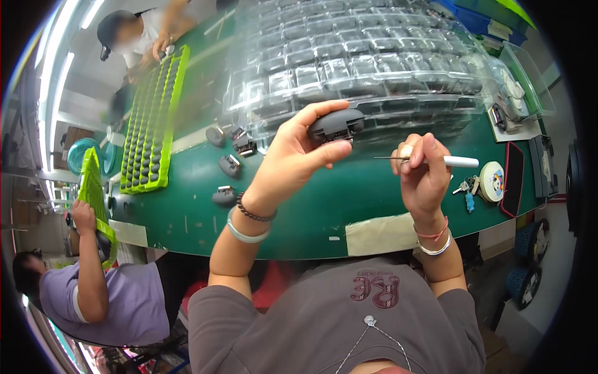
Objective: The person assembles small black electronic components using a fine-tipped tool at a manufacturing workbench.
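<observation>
My left hand (289, 153) grips a dark grey rounded plastic case (330, 126) between thumb and fingers, above the green table. Metal parts show at the opening in its underside. To the right of it, my right hand (425, 177) pinches a thin pointed tool with a white handle (462, 162). The tool's metal shaft points left toward the case, with a gap between them. Whether it is a screwdriver or a pick I cannot tell. Several similar dark cases (229, 165) lie on the table left of my left hand.
Stacked clear plastic trays (349, 65) of dark parts fill the table's far side. A lime-green tray (149, 124) stands left. A phone (512, 177), keys (462, 187) and a round pouch (491, 181) lie right. Two people are at the left; one holds another green tray (92, 181).
</observation>
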Tool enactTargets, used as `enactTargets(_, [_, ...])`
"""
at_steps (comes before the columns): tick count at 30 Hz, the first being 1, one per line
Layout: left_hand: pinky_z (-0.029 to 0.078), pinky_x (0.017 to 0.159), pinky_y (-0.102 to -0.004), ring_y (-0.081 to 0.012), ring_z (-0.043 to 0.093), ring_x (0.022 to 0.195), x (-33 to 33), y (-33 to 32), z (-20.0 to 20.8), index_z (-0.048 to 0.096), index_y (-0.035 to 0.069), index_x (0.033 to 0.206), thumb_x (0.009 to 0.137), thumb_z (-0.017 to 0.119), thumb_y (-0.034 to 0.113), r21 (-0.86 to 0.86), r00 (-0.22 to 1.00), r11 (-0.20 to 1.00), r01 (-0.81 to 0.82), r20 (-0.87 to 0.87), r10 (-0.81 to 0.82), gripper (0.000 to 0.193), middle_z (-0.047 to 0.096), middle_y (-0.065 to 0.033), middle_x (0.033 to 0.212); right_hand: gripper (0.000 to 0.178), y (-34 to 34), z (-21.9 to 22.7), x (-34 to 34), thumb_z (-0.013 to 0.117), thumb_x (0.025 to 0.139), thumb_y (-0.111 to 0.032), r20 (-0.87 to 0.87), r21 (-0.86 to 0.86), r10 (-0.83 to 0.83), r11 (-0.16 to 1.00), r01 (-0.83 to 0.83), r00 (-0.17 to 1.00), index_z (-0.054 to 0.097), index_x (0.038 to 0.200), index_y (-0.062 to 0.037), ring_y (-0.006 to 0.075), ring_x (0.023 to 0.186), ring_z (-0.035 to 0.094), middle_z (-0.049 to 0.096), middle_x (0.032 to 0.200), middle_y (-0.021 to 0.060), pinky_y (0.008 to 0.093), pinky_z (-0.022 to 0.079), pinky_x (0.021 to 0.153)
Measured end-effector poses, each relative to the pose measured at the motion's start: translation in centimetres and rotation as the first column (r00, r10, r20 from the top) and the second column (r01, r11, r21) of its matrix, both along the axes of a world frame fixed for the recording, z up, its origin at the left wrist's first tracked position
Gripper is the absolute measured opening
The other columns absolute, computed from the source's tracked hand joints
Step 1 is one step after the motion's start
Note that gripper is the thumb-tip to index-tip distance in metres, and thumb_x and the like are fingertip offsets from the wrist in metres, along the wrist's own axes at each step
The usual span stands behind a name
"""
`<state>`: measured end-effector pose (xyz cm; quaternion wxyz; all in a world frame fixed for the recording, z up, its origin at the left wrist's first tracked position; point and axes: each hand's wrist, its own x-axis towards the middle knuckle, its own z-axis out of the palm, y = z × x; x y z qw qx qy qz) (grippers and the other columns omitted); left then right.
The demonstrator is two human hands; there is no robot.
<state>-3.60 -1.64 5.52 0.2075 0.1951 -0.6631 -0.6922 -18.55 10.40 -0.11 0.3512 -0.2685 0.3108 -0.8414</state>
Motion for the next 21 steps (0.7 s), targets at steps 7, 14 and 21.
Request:
enactTargets(7, [0.045, 0.064, -0.02, -0.0069, 0.052, 0.08, 1.7, 1.0, -3.8, 0.044, 0.002, 0.121, 0.073, 0.064, 0.0, 0.125, 1.0, 0.992, -0.026, -0.007, 0.027, 0.052, 0.054, -0.0044, 0.101, 0.04, -0.4, -0.6, 1.3, 0.044, 0.09, -0.022, -0.126, 0.154, 0.045, 0.988, -0.026, 0.991, 0.049, 0.058, 0.0017, 0.0135, 0.046, 0.046, 0.047, 0.055, 0.0082, 0.0228, 0.034, 0.041])
enactTargets(14, [0.046, 0.073, -0.0221, -0.0082, 0.052, 0.086, 1.7, 1.4, -5.1, 0.044, 0.0, 0.12, 0.073, 0.064, -0.002, 0.091, 0.998, 0.995, -0.026, -0.058, 0.031, 0.051, 0.054, -0.0058, 0.103, 0.039, -0.7, -1.0, 1.5, 0.045, 0.09, -0.02, -0.158, 0.2, 0.087, 0.978, -0.055, 0.984, 0.05, 0.058, 0.0022, 0.0129, 0.047, 0.046, 0.048, 0.055, 0.0082, 0.0228, 0.035, 0.041])
enactTargets(21, [0.046, 0.078, -0.0238, -0.01, 0.053, 0.09, 1.9, 1.7, -5.0, 0.045, 0.0, 0.119, 0.074, 0.064, -0.001, 0.093, 0.999, 0.996, -0.009, -0.04, 0.013, 0.049, 0.054, -0.0069, 0.104, 0.039, -0.9, -0.9, 1.8, 0.046, 0.09, -0.02, -0.199, 0.291, 0.158, 0.952, -0.096, 0.967, 0.051, 0.059, 0.0026, 0.0127, 0.047, 0.047, 0.05, 0.056, 0.0084, 0.0225, 0.035, 0.041])
